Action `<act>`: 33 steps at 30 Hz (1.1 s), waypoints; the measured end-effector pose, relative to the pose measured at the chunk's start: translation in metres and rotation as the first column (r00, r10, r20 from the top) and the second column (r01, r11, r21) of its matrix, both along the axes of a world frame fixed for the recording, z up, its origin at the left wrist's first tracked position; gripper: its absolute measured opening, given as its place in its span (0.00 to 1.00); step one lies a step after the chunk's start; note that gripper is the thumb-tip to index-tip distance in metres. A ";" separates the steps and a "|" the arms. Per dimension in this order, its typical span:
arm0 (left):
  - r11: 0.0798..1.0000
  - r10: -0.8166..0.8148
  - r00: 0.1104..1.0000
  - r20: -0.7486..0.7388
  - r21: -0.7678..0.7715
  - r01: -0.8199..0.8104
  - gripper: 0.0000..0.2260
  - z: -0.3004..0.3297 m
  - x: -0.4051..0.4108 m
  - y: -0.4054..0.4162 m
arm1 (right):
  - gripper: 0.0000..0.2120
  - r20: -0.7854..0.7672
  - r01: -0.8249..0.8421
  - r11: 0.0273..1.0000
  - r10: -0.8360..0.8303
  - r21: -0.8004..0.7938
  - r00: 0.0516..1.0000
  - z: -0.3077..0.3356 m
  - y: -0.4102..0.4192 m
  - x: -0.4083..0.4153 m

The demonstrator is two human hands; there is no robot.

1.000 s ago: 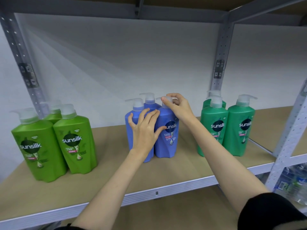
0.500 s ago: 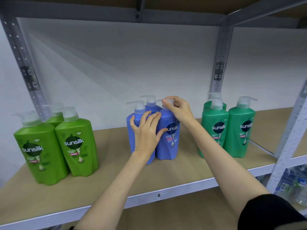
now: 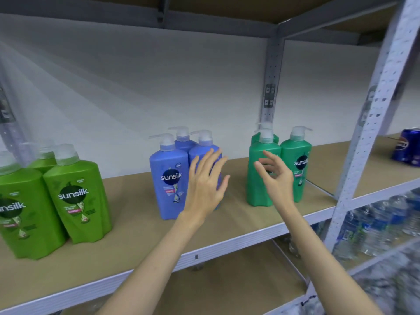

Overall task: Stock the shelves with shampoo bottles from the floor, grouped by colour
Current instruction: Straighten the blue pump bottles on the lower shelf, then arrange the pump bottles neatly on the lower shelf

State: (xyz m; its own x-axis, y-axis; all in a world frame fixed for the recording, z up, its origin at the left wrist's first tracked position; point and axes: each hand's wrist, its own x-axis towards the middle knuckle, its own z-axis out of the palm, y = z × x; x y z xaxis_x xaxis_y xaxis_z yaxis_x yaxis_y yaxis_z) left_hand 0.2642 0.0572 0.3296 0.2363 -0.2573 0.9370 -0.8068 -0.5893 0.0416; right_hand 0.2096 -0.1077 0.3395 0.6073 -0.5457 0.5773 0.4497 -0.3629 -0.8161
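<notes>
Three blue shampoo bottles (image 3: 169,178) stand grouped in the middle of the wooden shelf (image 3: 127,242). Light green bottles (image 3: 75,196) stand at the left, and dark green bottles (image 3: 297,160) at the right. My left hand (image 3: 205,187) is in front of the rightmost blue bottle with fingers spread, holding nothing. My right hand (image 3: 276,178) hovers in front of the dark green bottles, fingers loosely bent and empty. Both hands are off the bottles.
A grey perforated upright (image 3: 368,137) stands at the right front and another (image 3: 271,87) at the back. A blue pack (image 3: 406,145) lies on the neighbouring shelf. Water bottles (image 3: 381,226) fill the lower right shelf. A white wall backs the shelving.
Both hands have let go of the blue bottles and pulled back towards me. The right hand left the pump cap and moved right. The view has shifted to the right.
</notes>
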 end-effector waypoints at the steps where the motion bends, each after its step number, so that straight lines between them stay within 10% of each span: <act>1: 0.995 -0.097 0.994 -0.053 -0.018 0.096 0.17 -0.002 -0.006 -0.010 | 0.18 0.013 0.057 0.998 -0.057 0.007 0.998 -0.008 -0.009 -0.007; 9: 0.950 -0.310 0.747 -0.588 -0.167 0.263 0.38 -0.027 -0.018 -0.081 | 0.38 -0.054 0.333 0.916 -0.353 -0.223 0.934 -0.049 -0.067 -0.014; 17: 0.952 -0.292 0.653 -0.699 -0.147 0.269 0.54 -0.043 -0.004 -0.112 | 0.52 -0.270 0.220 0.903 -0.331 -0.369 0.904 -0.062 -0.102 -0.001; 33: 0.949 -0.315 0.691 -0.651 -0.208 0.237 0.52 -0.056 0.014 -0.128 | 0.53 -0.255 0.120 0.924 -0.222 -0.362 0.941 -0.067 -0.129 0.011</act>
State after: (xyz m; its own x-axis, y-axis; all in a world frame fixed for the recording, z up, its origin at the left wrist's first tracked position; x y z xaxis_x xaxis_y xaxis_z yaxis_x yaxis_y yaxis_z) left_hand 0.2781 -0.0712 0.2734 0.7425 -0.3283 0.5839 -0.6684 -0.3058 0.6780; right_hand 0.2207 -0.2363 0.2721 0.6886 -0.4606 0.5601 0.1210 -0.6885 -0.7150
